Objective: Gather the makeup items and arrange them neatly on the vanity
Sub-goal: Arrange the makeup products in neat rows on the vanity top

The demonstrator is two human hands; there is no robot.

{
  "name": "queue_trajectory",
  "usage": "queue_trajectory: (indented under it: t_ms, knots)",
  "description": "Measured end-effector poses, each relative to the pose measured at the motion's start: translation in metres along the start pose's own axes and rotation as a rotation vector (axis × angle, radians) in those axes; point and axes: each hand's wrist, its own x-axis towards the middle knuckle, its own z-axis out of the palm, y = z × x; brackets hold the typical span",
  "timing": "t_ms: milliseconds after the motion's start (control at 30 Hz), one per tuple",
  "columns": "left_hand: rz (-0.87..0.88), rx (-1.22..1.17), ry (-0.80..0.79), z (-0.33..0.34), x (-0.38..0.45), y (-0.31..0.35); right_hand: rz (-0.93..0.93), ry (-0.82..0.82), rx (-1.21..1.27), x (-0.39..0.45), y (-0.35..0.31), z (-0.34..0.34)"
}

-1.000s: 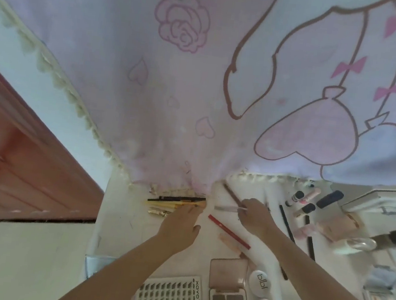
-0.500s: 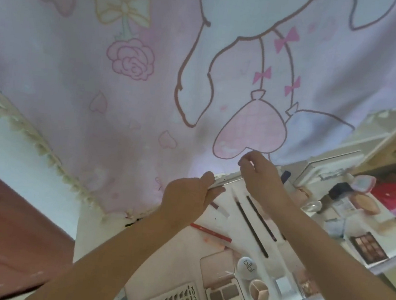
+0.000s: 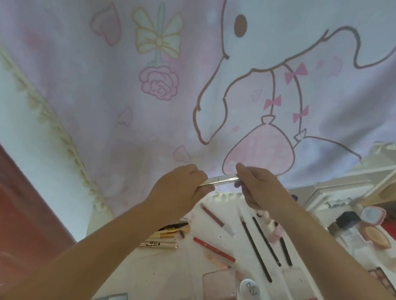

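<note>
Slim silver makeup pen [image 3: 218,179], held level above the vanity [image 3: 155,267]: left hand [image 3: 178,189] grips its nine-o'clock end, right hand [image 3: 259,188] pinches its three-o'clock end.

Both hands raised above vanity [image 3: 175,264]: left hand [image 3: 178,191] and right hand [image 3: 257,188] each grip an end of silver pen [image 3: 220,180]. Pencils, palettes lie below; cartoon curtain [image 3: 199,76] behind.

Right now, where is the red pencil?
The red pencil lies on the white vanity, low in the head view, between the gold tube and the long black pencils.
</note>
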Motion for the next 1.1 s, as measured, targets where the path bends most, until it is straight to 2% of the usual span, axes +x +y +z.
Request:
queue_trajectory:
  t_ms: [167,333,433,567,667,733,800,867,933,1000,1033,1100]
  knots:
    - [-0.013,0.112,0.132,-0.010,-0.005,0.004,-0.111,-0.018,0.112,0.006,-0.005,0.001]
    - [0.169,0.346,0.297,-0.027,0.001,0.001,-0.286,-0.107,0.035,0.002,-0.009,-0.007]
    - [0.223,0.358,0.256,-0.037,0.003,0.002,-0.288,-0.164,0.086,0.002,-0.014,-0.010]
    - [0.271,0.378,0.253,-0.042,0.005,0.004,-0.126,-0.180,0.039,0.005,-0.020,-0.010]
    - [0.259,0.341,0.257,-0.042,0.004,0.003,-0.248,-0.065,-0.075,0.007,-0.019,-0.007]
    - [0.221,0.309,0.269,-0.042,0.004,0.001,-0.354,-0.025,0.005,0.008,-0.017,-0.005]
    - [0.182,0.274,0.282,-0.043,0.003,-0.001,-0.411,-0.080,0.095,0.009,-0.013,-0.006]
    - [0.172,0.262,0.288,-0.043,0.002,-0.004,-0.385,-0.153,0.147,0.012,-0.013,-0.004]
    - [0.164,0.265,0.269,-0.042,0.000,-0.004,-0.310,-0.177,0.096,0.016,-0.015,0.001]
    - [0.158,0.272,0.273,-0.042,-0.001,-0.006,-0.293,-0.170,-0.075,0.019,-0.017,0.004]
    - [0.150,0.270,0.274,-0.042,-0.002,-0.006,-0.326,-0.156,-0.142,0.020,-0.017,0.005]
    - [0.130,0.257,0.271,-0.042,-0.004,-0.008,-0.419,-0.144,-0.121,0.021,-0.015,0.007]
